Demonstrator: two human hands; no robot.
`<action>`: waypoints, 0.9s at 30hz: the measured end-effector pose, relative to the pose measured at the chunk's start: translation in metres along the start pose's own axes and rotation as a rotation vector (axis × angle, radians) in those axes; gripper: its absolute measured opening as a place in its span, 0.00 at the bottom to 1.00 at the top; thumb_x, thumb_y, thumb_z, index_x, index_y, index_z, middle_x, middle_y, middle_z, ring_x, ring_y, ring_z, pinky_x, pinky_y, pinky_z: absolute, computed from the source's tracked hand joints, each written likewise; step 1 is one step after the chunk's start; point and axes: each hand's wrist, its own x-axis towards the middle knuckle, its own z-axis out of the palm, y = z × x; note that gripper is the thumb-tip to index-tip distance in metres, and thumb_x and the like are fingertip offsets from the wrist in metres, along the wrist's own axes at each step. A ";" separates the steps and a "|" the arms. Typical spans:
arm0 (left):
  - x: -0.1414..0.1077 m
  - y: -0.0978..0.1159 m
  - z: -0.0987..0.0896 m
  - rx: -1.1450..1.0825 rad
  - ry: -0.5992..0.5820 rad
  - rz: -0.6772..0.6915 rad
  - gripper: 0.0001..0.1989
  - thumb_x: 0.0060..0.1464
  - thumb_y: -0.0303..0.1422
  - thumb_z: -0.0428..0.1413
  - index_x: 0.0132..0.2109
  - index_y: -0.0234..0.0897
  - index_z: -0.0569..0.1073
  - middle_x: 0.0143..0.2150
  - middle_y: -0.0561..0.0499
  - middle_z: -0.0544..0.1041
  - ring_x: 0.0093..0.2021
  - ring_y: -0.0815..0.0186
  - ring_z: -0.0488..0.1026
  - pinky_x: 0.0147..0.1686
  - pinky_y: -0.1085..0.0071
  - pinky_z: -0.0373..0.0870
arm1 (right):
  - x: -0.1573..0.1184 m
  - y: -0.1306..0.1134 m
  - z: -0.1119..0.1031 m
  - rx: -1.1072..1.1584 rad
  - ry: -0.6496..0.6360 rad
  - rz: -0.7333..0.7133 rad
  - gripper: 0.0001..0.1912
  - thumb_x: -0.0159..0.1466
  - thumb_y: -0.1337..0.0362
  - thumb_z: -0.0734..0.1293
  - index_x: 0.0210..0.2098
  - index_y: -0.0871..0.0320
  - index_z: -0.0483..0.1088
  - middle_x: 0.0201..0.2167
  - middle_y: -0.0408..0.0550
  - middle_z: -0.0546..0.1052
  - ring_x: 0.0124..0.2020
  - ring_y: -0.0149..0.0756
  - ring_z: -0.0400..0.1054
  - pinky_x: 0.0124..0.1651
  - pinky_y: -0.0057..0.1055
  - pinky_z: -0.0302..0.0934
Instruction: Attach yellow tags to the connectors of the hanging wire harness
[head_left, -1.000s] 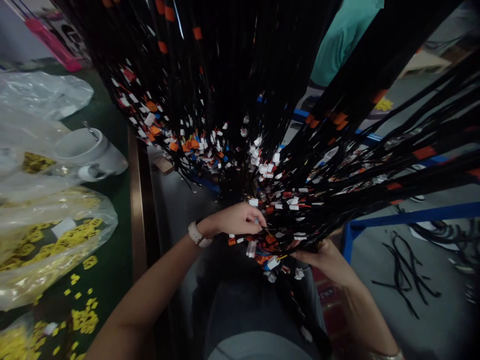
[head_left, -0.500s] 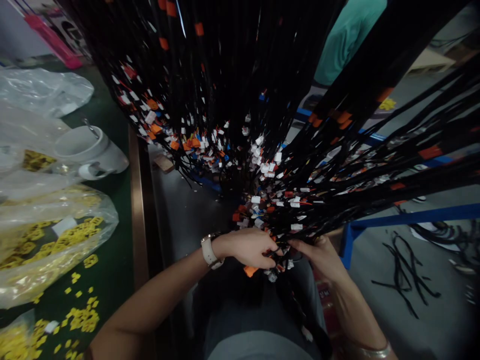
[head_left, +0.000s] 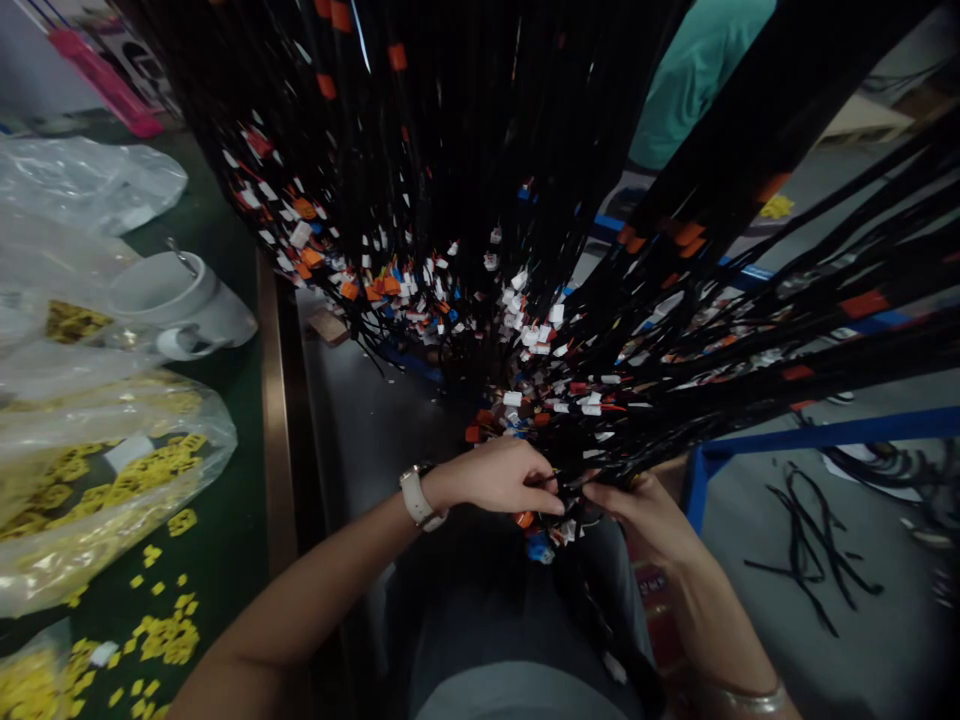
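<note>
A dense mass of black wire harnesses (head_left: 465,130) hangs before me, its lower ends tipped with white, orange, red and blue connectors (head_left: 531,330). My left hand (head_left: 510,475), with a pale watch on the wrist, pinches a dark wire harness end just above my lap. Close on its right, my right hand (head_left: 637,510) closes around the same bunch, thumb pointing left. Blue, orange and white connectors (head_left: 538,546) dangle below the fingers. The exact wires within each grip are partly hidden.
On the green table (head_left: 232,440) at left lie a white mug (head_left: 172,300), clear plastic bags and yellow plastic pieces (head_left: 169,635). A blue frame (head_left: 810,433) stands at right. Black cable offcuts (head_left: 810,550) lie on the floor. A person in green (head_left: 697,80) is beyond the harnesses.
My left hand has shifted slightly up, its thumb now stretched toward the right hand. Beneath it, the dangling connectors have turned, with a blue one showing. My right hand has barely moved.
</note>
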 end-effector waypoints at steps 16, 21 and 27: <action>-0.002 0.004 0.000 -0.464 -0.065 -0.128 0.13 0.56 0.41 0.49 0.29 0.35 0.63 0.22 0.55 0.69 0.21 0.73 0.65 0.23 0.77 0.60 | -0.024 -0.018 -0.016 -0.466 0.062 -0.097 0.13 0.54 0.53 0.69 0.29 0.57 0.75 0.17 0.42 0.70 0.19 0.31 0.61 0.22 0.27 0.59; -0.005 0.010 -0.004 -0.687 -0.101 -0.157 0.12 0.57 0.38 0.48 0.31 0.34 0.66 0.22 0.54 0.69 0.21 0.74 0.66 0.24 0.77 0.64 | -0.043 -0.013 -0.027 -0.188 0.072 0.084 0.17 0.54 0.53 0.70 0.39 0.55 0.75 0.30 0.50 0.78 0.24 0.34 0.67 0.26 0.30 0.64; -0.010 0.033 0.000 -0.371 -0.194 0.025 0.09 0.57 0.31 0.48 0.30 0.34 0.66 0.26 0.54 0.71 0.25 0.74 0.66 0.26 0.79 0.61 | -0.039 -0.016 0.003 0.113 -0.099 0.112 0.15 0.56 0.55 0.69 0.38 0.56 0.76 0.38 0.53 0.79 0.38 0.44 0.73 0.44 0.41 0.66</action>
